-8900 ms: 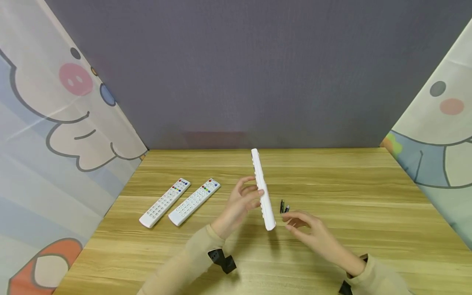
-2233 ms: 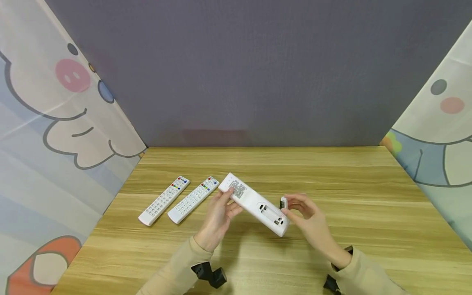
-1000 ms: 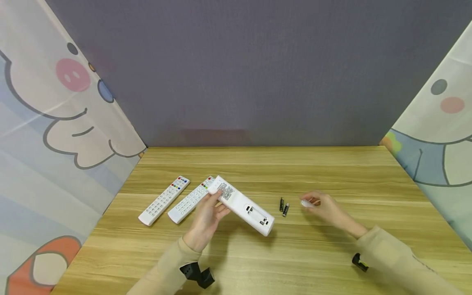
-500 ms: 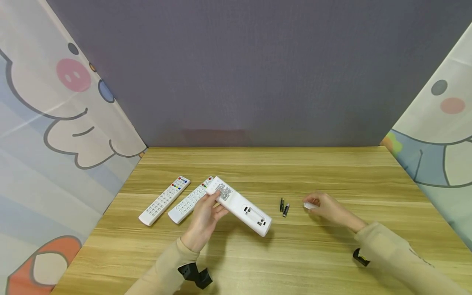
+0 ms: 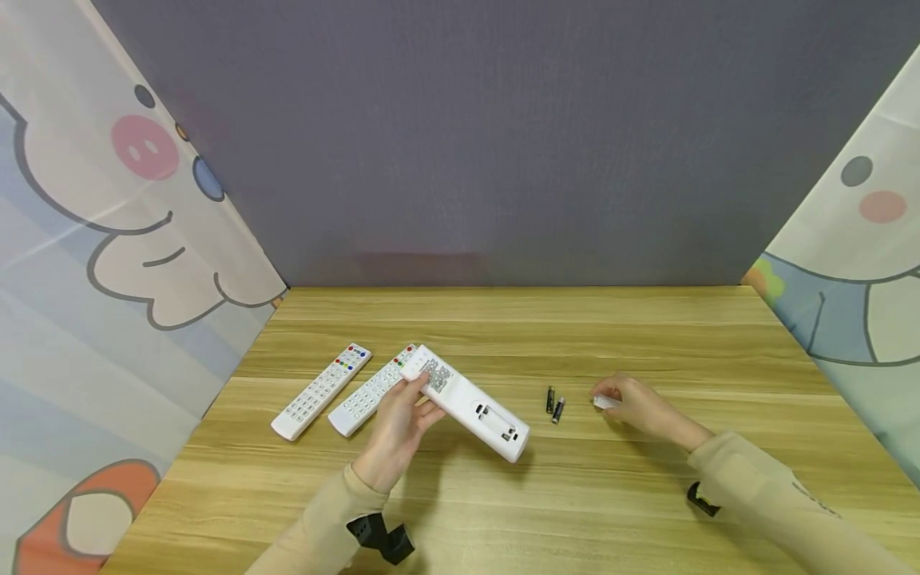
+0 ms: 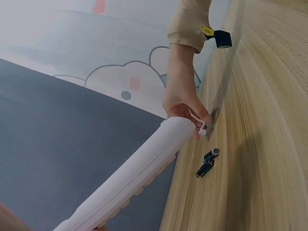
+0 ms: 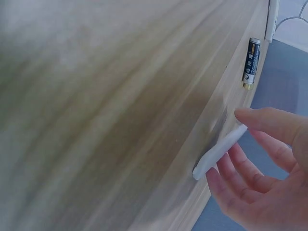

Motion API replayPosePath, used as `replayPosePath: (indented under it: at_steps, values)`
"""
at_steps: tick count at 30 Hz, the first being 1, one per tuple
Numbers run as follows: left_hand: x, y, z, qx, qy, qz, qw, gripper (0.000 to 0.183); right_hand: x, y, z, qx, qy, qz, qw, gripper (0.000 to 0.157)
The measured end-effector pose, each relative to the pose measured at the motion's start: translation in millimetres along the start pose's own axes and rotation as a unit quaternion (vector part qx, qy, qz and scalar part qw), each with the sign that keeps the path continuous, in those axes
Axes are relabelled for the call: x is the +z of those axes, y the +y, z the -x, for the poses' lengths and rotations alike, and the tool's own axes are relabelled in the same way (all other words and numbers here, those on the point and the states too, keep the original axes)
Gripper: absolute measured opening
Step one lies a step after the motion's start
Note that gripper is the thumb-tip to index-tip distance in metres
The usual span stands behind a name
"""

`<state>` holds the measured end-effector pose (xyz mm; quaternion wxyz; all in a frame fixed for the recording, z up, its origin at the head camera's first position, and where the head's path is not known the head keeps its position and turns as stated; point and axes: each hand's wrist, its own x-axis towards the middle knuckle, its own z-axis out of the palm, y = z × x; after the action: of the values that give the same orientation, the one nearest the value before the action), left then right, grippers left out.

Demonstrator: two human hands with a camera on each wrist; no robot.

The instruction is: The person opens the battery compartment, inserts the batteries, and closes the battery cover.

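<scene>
My left hand (image 5: 397,431) grips a white remote control (image 5: 463,399) by its labelled end, thumb on the back. The remote's back faces up, tilted, and its battery compartment (image 5: 497,422) lies uncovered with no batteries in it. To the right, my right hand (image 5: 643,407) holds the small white battery cover (image 5: 606,402) low at the tabletop. In the right wrist view the cover (image 7: 219,151) sits between thumb and fingers, one edge close to the wood. Two dark AAA-size batteries (image 5: 557,410) lie on the table between the remote and my right hand.
Two more white remotes lie buttons up on the left: one farther left (image 5: 321,391), the other (image 5: 366,399) partly hidden behind the held remote and left hand. A grey panel (image 5: 460,144) closes off the table's back edge. Printed cartoon curtains (image 5: 862,239) hang at both sides.
Since the earliest frame, the remote has turned back-up and its battery cover has come off. My right hand has carried the cover right and down to the table; the left has shifted left.
</scene>
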<state>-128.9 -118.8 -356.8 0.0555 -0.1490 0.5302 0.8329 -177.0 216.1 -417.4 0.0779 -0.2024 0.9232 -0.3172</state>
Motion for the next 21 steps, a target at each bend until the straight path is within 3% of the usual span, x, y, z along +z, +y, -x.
replayPosePath:
  at_steps: [13, 21]
  values:
    - [-0.3, -0.9, -1.4, -0.004, -0.005, 0.003, 1.0, 0.039, 1.8, -8, -3, -0.024, -0.005, -0.021, 0.999, 0.026]
    - [0.5, -1.3, -2.4, -0.005, -0.006, -0.001, 1.0, 0.038, 9.6, -14, -11, -0.052, 0.005, -0.003, 0.999, 0.031]
